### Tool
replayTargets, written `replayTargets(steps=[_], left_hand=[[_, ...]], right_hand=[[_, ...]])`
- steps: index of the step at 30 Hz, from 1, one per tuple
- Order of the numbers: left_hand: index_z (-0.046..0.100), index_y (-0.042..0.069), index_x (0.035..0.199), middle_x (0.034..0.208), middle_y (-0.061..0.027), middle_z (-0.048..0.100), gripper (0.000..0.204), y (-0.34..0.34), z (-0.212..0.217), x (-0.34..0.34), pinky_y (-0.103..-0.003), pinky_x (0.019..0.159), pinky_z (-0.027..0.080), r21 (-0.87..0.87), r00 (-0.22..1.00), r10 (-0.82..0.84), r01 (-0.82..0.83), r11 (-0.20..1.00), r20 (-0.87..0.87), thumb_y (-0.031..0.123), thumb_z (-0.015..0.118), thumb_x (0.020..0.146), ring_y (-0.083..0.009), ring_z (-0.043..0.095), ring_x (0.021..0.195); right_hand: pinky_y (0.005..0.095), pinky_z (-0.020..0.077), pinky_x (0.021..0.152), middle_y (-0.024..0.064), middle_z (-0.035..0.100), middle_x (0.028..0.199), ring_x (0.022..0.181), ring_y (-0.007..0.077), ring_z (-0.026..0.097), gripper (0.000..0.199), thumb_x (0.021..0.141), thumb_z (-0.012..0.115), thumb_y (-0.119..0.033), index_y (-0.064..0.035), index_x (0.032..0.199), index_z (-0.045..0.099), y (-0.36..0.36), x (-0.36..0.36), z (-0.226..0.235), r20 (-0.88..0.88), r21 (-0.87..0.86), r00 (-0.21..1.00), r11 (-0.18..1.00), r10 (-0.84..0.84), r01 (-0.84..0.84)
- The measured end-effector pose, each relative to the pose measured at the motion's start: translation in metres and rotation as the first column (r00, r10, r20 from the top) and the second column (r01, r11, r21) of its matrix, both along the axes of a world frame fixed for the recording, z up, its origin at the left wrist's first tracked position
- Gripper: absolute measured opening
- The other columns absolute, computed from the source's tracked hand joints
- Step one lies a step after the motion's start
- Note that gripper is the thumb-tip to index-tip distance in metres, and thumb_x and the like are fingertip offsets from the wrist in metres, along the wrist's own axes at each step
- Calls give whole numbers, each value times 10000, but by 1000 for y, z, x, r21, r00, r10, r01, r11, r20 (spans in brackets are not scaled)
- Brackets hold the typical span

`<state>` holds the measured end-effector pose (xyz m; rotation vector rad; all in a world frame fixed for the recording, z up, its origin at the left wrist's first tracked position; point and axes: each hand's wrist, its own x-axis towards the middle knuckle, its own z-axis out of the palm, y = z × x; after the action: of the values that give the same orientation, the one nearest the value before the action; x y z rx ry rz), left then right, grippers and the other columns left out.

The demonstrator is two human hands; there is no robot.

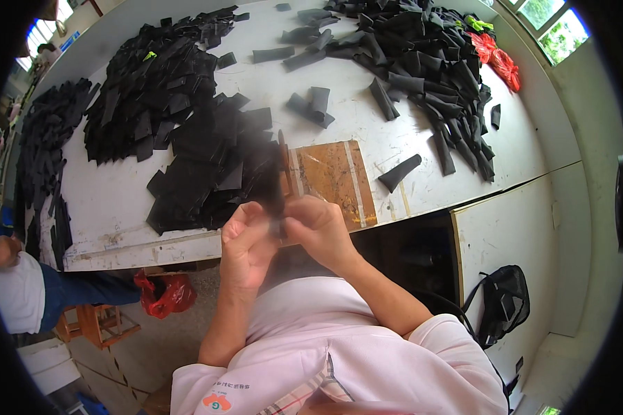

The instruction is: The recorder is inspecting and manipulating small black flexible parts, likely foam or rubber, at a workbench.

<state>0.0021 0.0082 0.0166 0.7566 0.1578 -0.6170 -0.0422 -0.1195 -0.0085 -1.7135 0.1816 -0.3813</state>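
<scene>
A blurred dark piece (pixel 277 225) is sitting between the right hand (pixel 320 230), whose fingers are pinching it, and the left hand (pixel 246 243), fingers curling, grip unclear. Just beyond, a wooden board (pixel 331 177) is lying; a black heap (pixel 197 159) is crowding its left, and red bags (pixel 495 59) are resting far right.

White table (pixel 266 83): heaped black pieces (pixel 152 90), wooden board (pixel 329 180).

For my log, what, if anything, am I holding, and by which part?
The left hand and right hand appear to hold a black piece; blur hides which part.
</scene>
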Motion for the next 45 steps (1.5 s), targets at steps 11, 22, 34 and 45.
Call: replayTargets(steps=[11,22,34,45], left_hand=[[511,-7,808,684,-34,542,119,-10,-15,-7,-168,343,305,438,752,58,-443,782,656,-100,501,733,-34,401,414],[436,-68,1146,796,-71,580,391,-6,23,-11,-149,415,349,403,804,-227,-17,915,550,-91,498,761,-23,457,496],[568,13,914,750,-29,583,131,-25,54,10,-137,450,329,161,809,108,-243,956,578,-31,570,790,-14,433,514],[465,-81,1084,735,-122,581,263,-36,22,63,-150,295,191,-660,940,-331,200,725,-79,44,414,858,-14,267,309]], right_hand=[[183,353,505,-40,467,666,579,47,418,132,850,558,-165,-90,749,515,8,-2,9,-101,900,935,432,340,-60],[213,380,679,2,465,860,756,76,448,117,830,580,-140,-37,791,538,-15,3,1,303,725,917,562,261,-399],[196,322,468,-1,506,682,540,45,404,154,832,577,-141,-8,761,544,-27,27,88,123,62,983,987,137,-145],[181,280,457,-35,425,631,578,40,359,234,849,564,-238,-52,707,554,-60,65,50,-77,773,876,583,476,-249]])
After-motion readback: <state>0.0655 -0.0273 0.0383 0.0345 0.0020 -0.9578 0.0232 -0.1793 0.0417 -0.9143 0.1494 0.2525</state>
